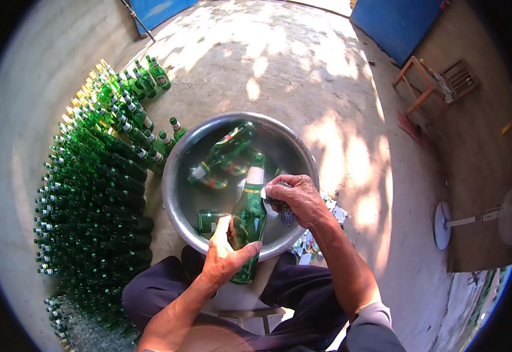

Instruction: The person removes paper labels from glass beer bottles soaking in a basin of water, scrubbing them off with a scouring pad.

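Note:
A green glass bottle (249, 216) is tilted over the near part of a round metal basin (175, 206), its neck pointing away from me. My left hand (224, 253) is wrapped round the bottle's lower body. Beside the neck, which bears a white label (255, 175), my right hand (296, 198) is closed on a dark, tangled scouring pad (286, 215). A small white piece shows at its fingertips. Cloudy water fills the basin, and a labelled green bottle (228, 146) lies in it at the far left. Another green bottle (211, 220) lies partly hidden near my left hand.
Many upright green bottles (106, 176) crowd the floor at left. Torn labels (333, 210) lie right of the basin. A wooden chair (426, 85) stands at the upper right, a fan (442, 225) at right. Blue doors (392, 26) are at the back.

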`<state>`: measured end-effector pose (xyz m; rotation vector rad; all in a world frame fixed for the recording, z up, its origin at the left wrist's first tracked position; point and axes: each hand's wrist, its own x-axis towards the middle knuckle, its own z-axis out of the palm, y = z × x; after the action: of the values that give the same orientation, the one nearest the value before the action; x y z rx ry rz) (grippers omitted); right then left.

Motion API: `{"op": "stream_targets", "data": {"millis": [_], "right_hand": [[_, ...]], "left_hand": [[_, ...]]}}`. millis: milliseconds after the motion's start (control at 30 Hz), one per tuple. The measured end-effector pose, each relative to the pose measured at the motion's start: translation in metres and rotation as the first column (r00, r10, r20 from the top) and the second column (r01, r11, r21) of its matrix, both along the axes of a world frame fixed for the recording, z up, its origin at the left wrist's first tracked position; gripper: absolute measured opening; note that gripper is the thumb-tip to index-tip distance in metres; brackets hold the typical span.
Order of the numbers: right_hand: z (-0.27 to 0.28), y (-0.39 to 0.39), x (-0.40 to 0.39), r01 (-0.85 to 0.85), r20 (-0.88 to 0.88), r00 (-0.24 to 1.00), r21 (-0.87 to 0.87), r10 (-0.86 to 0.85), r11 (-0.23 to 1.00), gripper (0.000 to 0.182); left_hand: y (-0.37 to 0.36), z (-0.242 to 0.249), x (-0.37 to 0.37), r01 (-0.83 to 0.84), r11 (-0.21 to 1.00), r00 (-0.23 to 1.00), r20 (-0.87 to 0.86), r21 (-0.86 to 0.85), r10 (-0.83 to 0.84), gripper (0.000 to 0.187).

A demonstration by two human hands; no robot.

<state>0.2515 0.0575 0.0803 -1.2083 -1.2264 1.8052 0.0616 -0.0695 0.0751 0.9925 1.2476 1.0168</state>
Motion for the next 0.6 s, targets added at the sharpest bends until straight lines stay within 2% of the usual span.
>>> {"op": "stream_targets", "data": {"millis": [67,300,400,467,500,533,567,600], "right_hand": [[0.005,-0.002,0.000,0.036,0.006,0.999,-0.029,-0.036,0.999,0.023],[0.001,-0.001,0.012,0.109,-0.011,0.994,-0.048,-0.110,0.993,0.021],[0.003,0.002,0.021,0.146,0.043,0.988,-0.009,-0.145,0.989,0.019],[0.001,0.004,0.027,0.149,0.186,0.968,0.120,-0.170,0.981,0.011],[-0.003,0.007,0.034,0.149,0.185,0.968,0.120,-0.170,0.981,0.011],[-0.011,0.011,0.044,0.072,0.409,0.892,0.290,-0.191,0.954,0.015],[-0.018,0.014,0.053,-0.046,0.599,0.762,0.427,-0.244,0.903,0.019],[-0.021,0.013,0.058,-0.151,0.783,0.500,0.499,-0.369,0.854,0.028]], "left_hand": [[0.001,0.002,0.004,-0.004,1.000,1.000,-0.015,0.010,0.004,0.061],[0.002,0.005,0.007,-0.031,0.999,0.998,0.060,-0.016,0.032,0.062],[0.002,0.004,0.011,-0.033,0.999,0.998,0.056,0.000,0.033,0.061],[0.001,0.002,0.012,-0.048,0.999,0.998,0.042,0.008,0.048,0.058],[0.001,0.000,0.012,-0.050,0.999,0.998,0.027,0.013,0.050,0.057],[0.001,-0.001,0.012,-0.052,0.998,0.999,0.012,0.019,0.051,0.057],[0.001,-0.002,0.013,-0.051,0.999,0.999,0.012,0.020,0.050,0.057],[0.000,-0.002,0.013,-0.048,0.999,0.999,0.013,0.002,0.048,0.056]]}}
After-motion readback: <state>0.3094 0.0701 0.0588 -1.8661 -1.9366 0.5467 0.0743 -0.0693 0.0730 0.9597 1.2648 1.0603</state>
